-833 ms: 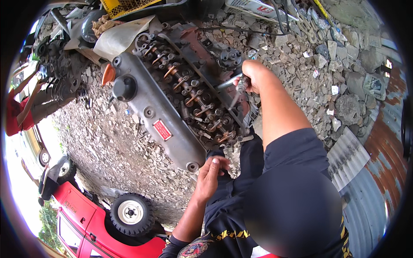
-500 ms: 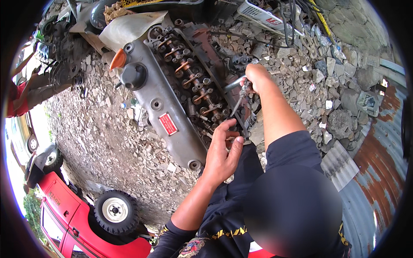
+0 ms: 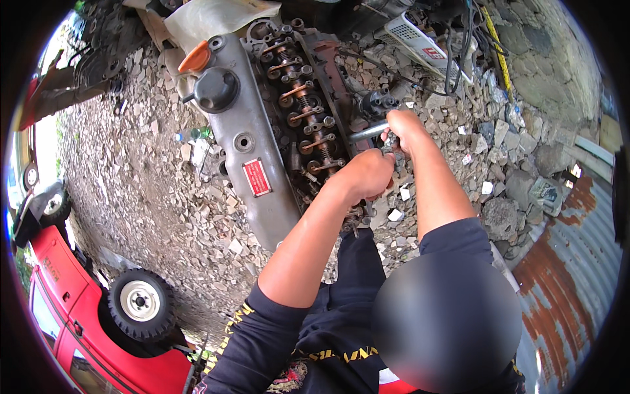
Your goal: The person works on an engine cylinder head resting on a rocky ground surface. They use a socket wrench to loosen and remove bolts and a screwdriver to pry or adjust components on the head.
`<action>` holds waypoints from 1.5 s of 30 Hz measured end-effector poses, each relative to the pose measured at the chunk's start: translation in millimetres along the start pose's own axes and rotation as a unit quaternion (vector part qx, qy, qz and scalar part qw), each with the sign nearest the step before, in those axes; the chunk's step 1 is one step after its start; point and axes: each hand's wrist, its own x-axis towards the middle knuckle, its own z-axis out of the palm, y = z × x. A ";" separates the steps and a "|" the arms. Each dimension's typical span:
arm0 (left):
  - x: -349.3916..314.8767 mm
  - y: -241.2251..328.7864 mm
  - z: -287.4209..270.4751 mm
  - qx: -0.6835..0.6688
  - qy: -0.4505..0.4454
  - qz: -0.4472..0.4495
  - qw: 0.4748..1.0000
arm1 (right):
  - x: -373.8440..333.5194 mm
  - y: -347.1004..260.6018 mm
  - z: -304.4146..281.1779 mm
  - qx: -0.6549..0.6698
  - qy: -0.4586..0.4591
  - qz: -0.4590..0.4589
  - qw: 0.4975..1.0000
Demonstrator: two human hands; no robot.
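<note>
An opened engine (image 3: 341, 65) stands before me, its row of rocker arms (image 3: 306, 108) and springs bare. Along its left side lies the long grey valve cover (image 3: 252, 151), with a black cap and an orange piece. My right hand (image 3: 405, 130) is closed on a small, rough grey metal part (image 3: 391, 142) at the engine's right side. A smooth grey metal tube (image 3: 369, 132) runs from the engine to its fingers. Against it, my left hand (image 3: 369, 175) is closed, its fingers curled under; what they grip is hidden.
Broken stone covers the ground. A dark cylindrical part (image 3: 378, 104) lies beyond my right hand, with a white plastic crate (image 3: 420, 44) and black cables (image 3: 462, 52) farther off. Rusty corrugated sheet (image 3: 564, 243) is at right. A red vehicle (image 3: 98, 315) stands at lower left.
My left hand has moved from the engine's near end up and right to my right hand, and its spread fingers have closed. The thin rod below my right hand no longer shows. The view has shifted.
</note>
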 end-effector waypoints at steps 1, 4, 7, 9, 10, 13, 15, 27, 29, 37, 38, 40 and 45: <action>-4.8 7.3 -4.0 -0.007 -0.040 -0.036 0.999 | 0.8 0.7 -1.1 -0.012 -0.009 0.004 1.000; -17.7 17.4 -1.6 -0.124 -0.043 -0.063 0.989 | -5.3 -7.5 0.2 -0.021 0.005 0.030 0.999; -6.8 16.9 22.6 -0.292 -0.022 -0.046 0.955 | 3.6 -12.4 -4.4 -0.083 -0.028 0.046 0.995; -12.3 22.6 29.1 -0.425 -0.027 -0.045 0.904 | 5.2 -15.7 -11.2 -0.093 -0.059 0.076 0.991; -8.9 22.1 32.7 -0.437 -0.035 -0.039 0.898 | 7.8 -14.8 -12.6 -0.071 -0.062 0.089 0.992; -5.4 23.0 38.8 -0.467 -0.030 -0.033 0.883 | 4.2 -19.1 -12.3 0.008 -0.049 0.112 0.992; -7.1 21.7 43.4 -0.450 -0.003 -0.019 0.893 | 7.7 -14.9 -8.7 0.053 -0.034 0.128 0.990; 0.0 22.6 44.5 -0.533 -0.034 -0.066 0.843 | 13.2 -10.0 0.7 -0.139 0.021 0.005 0.990; 0.3 26.1 45.5 -0.498 -0.015 -0.073 0.864 | 13.1 -7.6 1.4 -0.112 0.030 -0.005 0.993; 15.0 18.2 67.6 -0.505 0.060 -0.029 0.860 | -2.6 -8.5 1.8 -0.114 0.037 -0.023 0.992; 17.9 15.9 70.4 -0.499 0.073 -0.022 0.863 | -3.2 -8.1 2.3 -0.115 0.039 -0.025 0.992; 27.6 6.9 77.5 -0.473 0.091 0.004 0.876 | -4.5 -8.0 2.6 -0.118 0.041 -0.032 0.992; 37.2 -3.0 90.9 -0.378 0.177 0.037 0.908 | -7.8 -6.4 0.1 -0.116 0.042 -0.043 0.991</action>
